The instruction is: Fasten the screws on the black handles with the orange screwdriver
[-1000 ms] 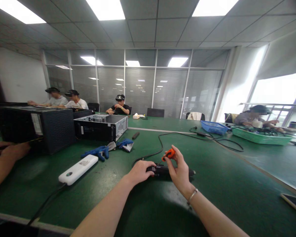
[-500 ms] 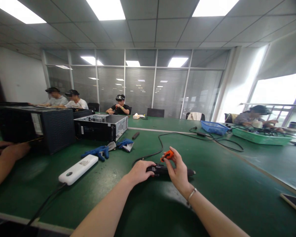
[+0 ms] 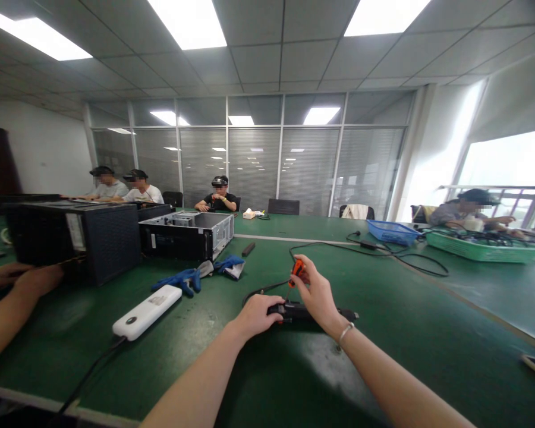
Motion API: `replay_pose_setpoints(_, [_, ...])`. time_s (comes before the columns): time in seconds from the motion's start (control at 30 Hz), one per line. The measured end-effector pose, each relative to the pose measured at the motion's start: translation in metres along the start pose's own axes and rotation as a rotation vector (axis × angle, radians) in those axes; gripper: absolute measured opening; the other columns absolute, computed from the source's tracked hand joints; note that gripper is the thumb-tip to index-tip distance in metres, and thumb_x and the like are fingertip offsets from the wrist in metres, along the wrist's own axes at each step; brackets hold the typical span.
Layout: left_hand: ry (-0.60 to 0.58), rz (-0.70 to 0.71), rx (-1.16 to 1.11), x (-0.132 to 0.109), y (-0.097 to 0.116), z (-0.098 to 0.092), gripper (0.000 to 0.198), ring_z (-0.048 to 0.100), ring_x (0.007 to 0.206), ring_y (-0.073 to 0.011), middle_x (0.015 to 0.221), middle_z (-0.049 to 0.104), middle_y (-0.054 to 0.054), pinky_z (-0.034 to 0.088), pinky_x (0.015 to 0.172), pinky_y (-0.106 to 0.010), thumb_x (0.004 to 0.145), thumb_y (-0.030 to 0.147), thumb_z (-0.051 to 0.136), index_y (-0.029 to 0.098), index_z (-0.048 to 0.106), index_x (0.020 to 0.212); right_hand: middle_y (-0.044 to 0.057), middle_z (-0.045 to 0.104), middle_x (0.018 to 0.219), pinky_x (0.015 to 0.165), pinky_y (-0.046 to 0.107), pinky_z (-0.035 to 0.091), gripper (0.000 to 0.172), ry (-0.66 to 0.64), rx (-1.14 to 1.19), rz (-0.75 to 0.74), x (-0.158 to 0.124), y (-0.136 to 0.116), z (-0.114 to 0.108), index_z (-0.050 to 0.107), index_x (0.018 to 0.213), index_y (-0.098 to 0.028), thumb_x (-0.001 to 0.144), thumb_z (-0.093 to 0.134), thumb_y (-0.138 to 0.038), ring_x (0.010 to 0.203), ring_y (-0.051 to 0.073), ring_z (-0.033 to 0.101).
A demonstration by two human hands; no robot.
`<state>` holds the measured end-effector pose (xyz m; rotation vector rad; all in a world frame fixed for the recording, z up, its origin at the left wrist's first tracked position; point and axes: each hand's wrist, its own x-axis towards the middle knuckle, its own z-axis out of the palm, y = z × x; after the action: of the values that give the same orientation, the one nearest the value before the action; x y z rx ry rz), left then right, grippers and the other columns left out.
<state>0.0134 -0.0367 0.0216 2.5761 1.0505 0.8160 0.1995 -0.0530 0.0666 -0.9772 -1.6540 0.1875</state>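
On the green table in front of me lies a long, dark corded device (image 3: 299, 312), its exact kind unclear. My left hand (image 3: 255, 314) grips its left end, thumb and fingers closed round it. Between the fingertips of my right hand (image 3: 318, 294) is a small screwdriver with an orange and black handle (image 3: 296, 272). It stands nearly upright, with its thin shaft pointing down at the device's top. Whether the tip sits in a screw is too small to tell. A black cable (image 3: 261, 290) curves behind my left hand.
To the left are a white power strip (image 3: 148, 312), blue gloves (image 3: 181, 280), an open metal case (image 3: 191, 235) and a black computer case (image 3: 111, 244) with a co-worker's hands (image 3: 35, 279) at it. A blue basket (image 3: 392, 232) and a green basket (image 3: 485, 248) stand back right.
My right hand has turned the screwdriver from a slant to nearly upright over the device. My left hand keeps its hold. The view has shifted slightly.
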Motion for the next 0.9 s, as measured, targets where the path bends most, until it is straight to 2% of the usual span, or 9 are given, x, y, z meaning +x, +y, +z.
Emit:
replay_pose_setpoints(0.07, [0.005,-0.006,-0.012,0.001,-0.002,0.002,0.039,0.064,0.103,-0.0203,0.111,0.069,-0.002,0.044,0.093,-0.028,0.074,0.024,0.071,0.023,0.065,0.113,0.005,0.067,0.096,0.077,0.033,0.055,0.046,-0.071,0.135,0.04,0.004,0.0,0.001,0.042,0.131,-0.023,0.086,0.049,-0.031,0.079,0.018,0.067])
replay_pose_setpoints(0.13, [0.009,-0.011,-0.017,0.001,-0.004,0.003,0.04,0.064,0.103,-0.0199,0.112,0.069,-0.001,0.044,0.094,-0.027,0.074,0.024,0.071,0.024,0.065,0.114,0.006,0.067,0.099,0.078,0.034,0.055,0.049,-0.07,0.215,0.084,0.005,0.002,0.001,0.039,0.134,-0.023,0.087,0.048,-0.032,0.081,0.018,0.069])
replay_pose_setpoints(0.3, [0.005,0.005,0.003,0.002,-0.003,0.003,0.042,0.064,0.103,-0.0205,0.112,0.069,-0.001,0.044,0.093,-0.028,0.074,0.025,0.072,0.025,0.064,0.116,0.006,0.069,0.082,0.073,0.037,0.057,0.054,0.128,0.044,0.176,-0.002,0.01,-0.004,0.043,0.13,-0.019,0.082,0.056,-0.041,0.071,0.022,0.069])
replay_pose_setpoints(0.37, [0.005,0.007,0.019,0.003,-0.002,0.002,0.042,0.064,0.102,-0.0209,0.111,0.069,-0.001,0.044,0.092,-0.028,0.075,0.025,0.071,0.025,0.064,0.116,0.006,0.069,0.084,0.069,0.036,0.058,0.055,0.126,0.063,0.178,-0.005,0.011,-0.006,0.043,0.13,-0.019,0.083,0.056,-0.043,0.071,0.021,0.069])
replay_pose_setpoints(0.53, [-0.016,0.012,0.04,0.003,-0.001,0.001,0.042,0.063,0.103,-0.0208,0.113,0.069,-0.002,0.044,0.094,-0.029,0.076,0.026,0.07,0.024,0.063,0.117,0.009,0.069,0.099,0.064,0.034,0.059,0.059,0.042,0.282,0.165,-0.005,0.011,-0.007,0.035,0.135,-0.021,0.084,0.052,-0.045,0.078,0.021,0.069])
replay_pose_setpoints(0.73, [-0.014,0.04,0.035,0.001,0.0,0.0,0.042,0.061,0.109,-0.0203,0.119,0.066,-0.003,0.041,0.099,-0.029,0.076,0.024,0.07,0.023,0.063,0.117,0.006,0.069,0.078,0.067,0.035,0.057,0.055,0.161,0.021,0.163,-0.006,0.016,-0.008,0.044,0.128,-0.017,0.082,0.058,-0.044,0.068,0.022,0.069])
replay_pose_setpoints(0.9, [-0.01,0.057,0.009,0.001,-0.003,0.001,0.042,0.061,0.109,-0.02,0.118,0.066,-0.003,0.041,0.099,-0.028,0.075,0.023,0.071,0.022,0.064,0.117,0.009,0.069,0.097,0.074,0.036,0.057,0.058,0.062,0.167,0.117,-0.007,0.009,-0.004,0.03,0.139,-0.018,0.089,0.048,-0.041,0.077,0.02,0.069])
